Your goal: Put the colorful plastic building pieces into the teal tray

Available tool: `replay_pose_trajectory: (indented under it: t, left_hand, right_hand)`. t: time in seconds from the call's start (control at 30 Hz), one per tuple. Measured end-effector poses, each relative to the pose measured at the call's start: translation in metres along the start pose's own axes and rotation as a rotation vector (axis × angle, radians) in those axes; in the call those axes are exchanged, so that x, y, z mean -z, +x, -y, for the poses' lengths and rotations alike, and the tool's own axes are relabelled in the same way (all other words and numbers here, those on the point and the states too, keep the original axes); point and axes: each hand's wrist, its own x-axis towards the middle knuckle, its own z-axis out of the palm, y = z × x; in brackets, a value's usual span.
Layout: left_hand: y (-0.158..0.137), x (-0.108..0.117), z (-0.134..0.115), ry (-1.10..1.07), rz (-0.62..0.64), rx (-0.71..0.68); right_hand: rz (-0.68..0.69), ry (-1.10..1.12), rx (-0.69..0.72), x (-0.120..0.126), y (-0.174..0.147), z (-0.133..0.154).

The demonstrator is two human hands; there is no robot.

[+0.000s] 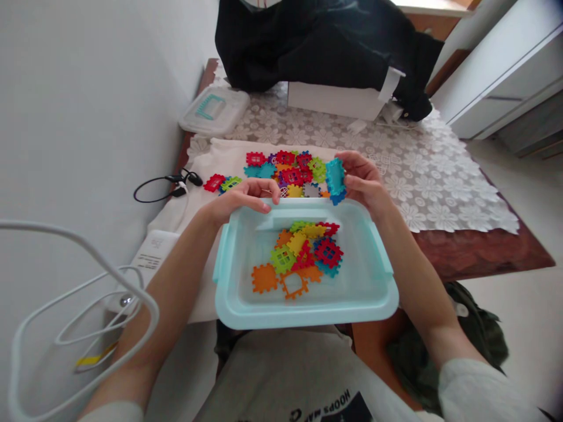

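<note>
A light-blue plastic bin (305,317) holds several orange, yellow, green, red and blue toothed interlocking tiles (303,252). At the bin's far left rim is my left hand (246,198), its thumb on the inner side and bent fingers beyond the edge. My right hand (363,179) pinches a turquoise interlocking tile (335,176) above the far right corner; a darker blue tile (338,196) shows at its lower end, seemingly joined to it. Beyond the bin, a pile of coloured tiles (290,174) lies on a pale cloth. Two more tiles, red (214,182) and green (230,183), lie left of it.
A clear lid with a turquoise handle (213,110) lies at the back left. Black headphones (176,179) are near the wall, with a white cable (152,305) looping at the left. Black fabric (325,44) covers a white box (334,101) on the lace tablecloth (440,176).
</note>
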Motion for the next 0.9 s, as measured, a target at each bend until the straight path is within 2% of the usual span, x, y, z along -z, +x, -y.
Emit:
replay_pose_trajectory:
  t: [0.13, 0.23, 0.3, 0.4, 0.47, 0.57, 0.67, 0.9]
  left_hand:
    - [-0.001, 0.001, 0.0, -0.001, 0.006, -0.001]
    - [-0.001, 0.0, -0.001, 0.005, 0.007, -0.001]
    - [-0.001, 0.0, -0.002, 0.009, -0.001, 0.002]
    - [-0.001, -0.001, -0.003, 0.011, -0.011, 0.005]
    - [-0.001, -0.001, -0.002, 0.013, -0.012, 0.004]
    - [-0.001, 0.0, -0.002, 0.012, -0.008, 0.006]
    - [0.0, 0.0, -0.001, 0.01, -0.001, 0.009]
    - [0.0, 0.0, -0.001, 0.004, -0.001, 0.006]
  right_hand:
    - [0.178, 0.072, -0.018, -0.01, -0.009, 0.012]
    - [0.094, 0.041, 0.044, -0.014, -0.004, 0.01]
    - [0.016, -0.131, 0.076, -0.012, 0.003, 0.002]
    - [-0.025, -0.585, 0.096, -0.004, 0.013, -0.02]
    - [0.011, -0.841, 0.106, 0.0, 0.017, -0.036]
    - [0.138, -1.021, 0.096, 0.004, 0.017, -0.053]
    - [0.19, -1.053, 0.084, 0.006, 0.016, -0.057]
    - [0.178, -0.956, 0.103, 0.006, 0.015, -0.05]
